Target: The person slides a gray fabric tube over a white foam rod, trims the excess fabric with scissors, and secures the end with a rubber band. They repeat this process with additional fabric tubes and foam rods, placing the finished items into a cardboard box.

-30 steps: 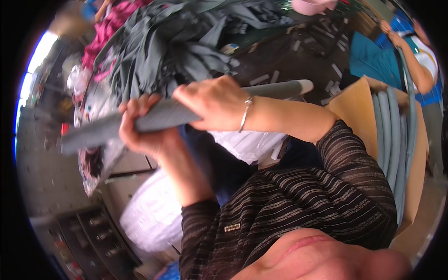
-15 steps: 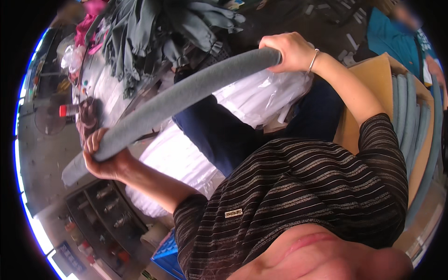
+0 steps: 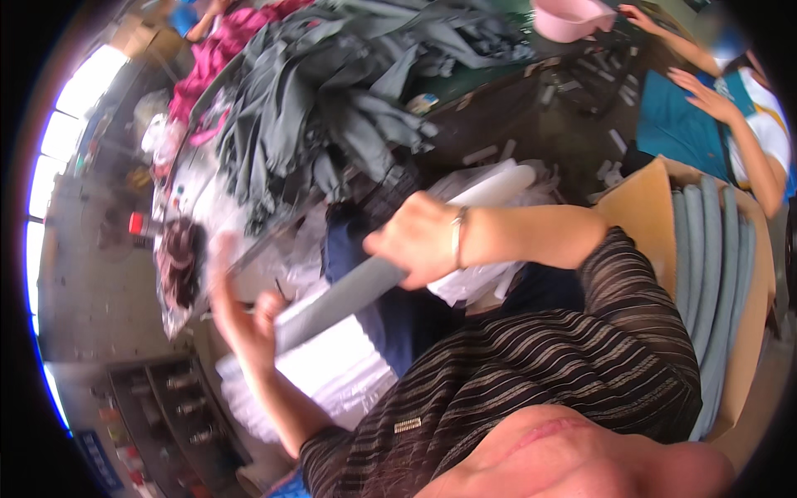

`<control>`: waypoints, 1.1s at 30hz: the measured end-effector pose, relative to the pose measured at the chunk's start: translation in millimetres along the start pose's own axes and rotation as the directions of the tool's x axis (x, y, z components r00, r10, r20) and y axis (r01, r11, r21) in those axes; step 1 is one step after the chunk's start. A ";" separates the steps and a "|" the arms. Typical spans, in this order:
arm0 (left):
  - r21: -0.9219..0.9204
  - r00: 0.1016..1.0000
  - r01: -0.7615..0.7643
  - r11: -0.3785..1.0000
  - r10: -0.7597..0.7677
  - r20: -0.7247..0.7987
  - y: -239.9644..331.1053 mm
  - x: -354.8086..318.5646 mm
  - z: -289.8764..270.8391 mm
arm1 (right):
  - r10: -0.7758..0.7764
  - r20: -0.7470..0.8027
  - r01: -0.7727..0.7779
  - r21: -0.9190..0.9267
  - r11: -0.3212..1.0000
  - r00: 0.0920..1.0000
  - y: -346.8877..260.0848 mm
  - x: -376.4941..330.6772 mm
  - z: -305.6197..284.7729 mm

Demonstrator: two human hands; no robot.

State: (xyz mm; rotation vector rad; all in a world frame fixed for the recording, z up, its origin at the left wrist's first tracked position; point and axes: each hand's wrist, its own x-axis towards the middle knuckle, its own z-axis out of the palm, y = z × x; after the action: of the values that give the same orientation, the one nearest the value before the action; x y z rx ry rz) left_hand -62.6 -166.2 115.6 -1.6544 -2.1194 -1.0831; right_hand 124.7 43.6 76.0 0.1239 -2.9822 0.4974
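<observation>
My right hand [image 3: 423, 239], with a bracelet at the wrist, is closed around a grey fabric-covered tube [image 3: 344, 300] held slantwise in front of my body. A smooth white rod end [image 3: 505, 184] sticks out beyond this hand, roughly in line with the tube. Whether the two are joined is hidden by the hand. At the tube's lower left end is my left hand [image 3: 249, 311], blurred, its fingers stretched up and apart from the thumb. Clear plastic bags of white rods [image 3: 332, 365] lie below the tube.
Upright grey tubes [image 3: 706, 249] fill a cardboard box [image 3: 635, 199] on my right. Ahead, grey fabric sleeves [image 3: 290, 100] are heaped beside pink cloth [image 3: 212, 62]. A co-worker's hands [image 3: 706, 95] and a pink basin [image 3: 569, 18] are at the far right. Dark shelves [image 3: 178, 407] stand left.
My right hand has come down and left along the tube, toward my body. My left hand has opened from its grip. White rod now shows past my right hand.
</observation>
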 end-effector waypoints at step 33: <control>-0.231 0.230 0.970 -0.071 -0.031 0.973 56.1 -29.4 207.4 | 0.400 -0.770 -0.281 0.293 0.914 0.497 18.2 -110.3 125.1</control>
State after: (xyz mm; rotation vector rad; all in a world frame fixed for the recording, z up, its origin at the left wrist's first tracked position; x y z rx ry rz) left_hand 49.0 -43.0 -23.7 -1.3465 -3.4407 -3.0197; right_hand 219.5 26.5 -61.3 -0.5659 -2.0100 0.5767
